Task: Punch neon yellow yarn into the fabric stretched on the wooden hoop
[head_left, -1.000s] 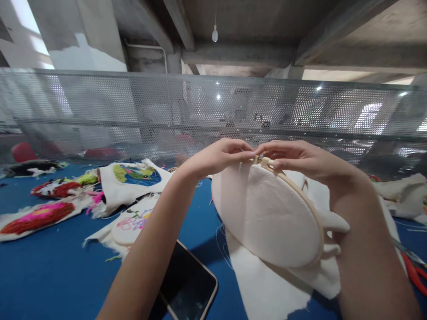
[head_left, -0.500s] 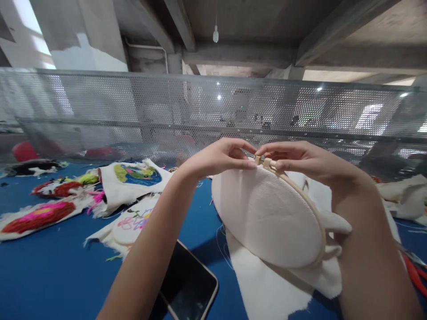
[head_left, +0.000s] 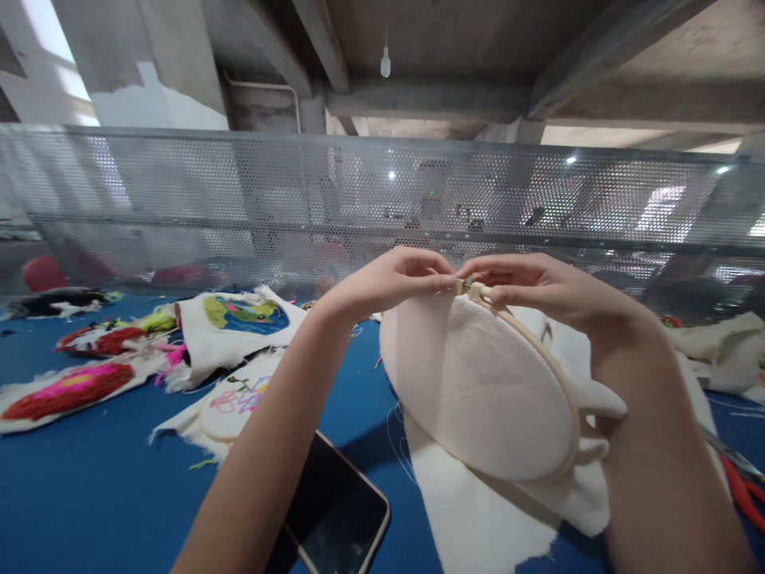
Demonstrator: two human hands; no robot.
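Since the frame half a second earlier, the thumb of the left hand has risen from the cloth face to the upper edge of the embroidery hoop; the right hand has barely shifted. The hoop is right of centre, tilted, above the counter. Whether its lower rim bears on the counter is not clear.

Hand state: the left hand pinches the hoop's top edge, just left of the clamp. The right hand pinches the clamp's knob between thumb and forefinger. White cloth spans the hoop, its loose margin extending toward the near side.

Possible faults (judgement):
- Hoop swings or drops. Cause: both grips sit at the top edge, with little visible support below.
- Cloth slackens or creases. Cause: the clamp is left loose, or the margin is pulled unevenly.
- Clamp block or knob is damaged. Cause: excessive turning force.
- Loose thread snags. Cause: it lies just left of the margin.

The phone lies near, beneath the left forearm; a red-handled tool lies at far right.
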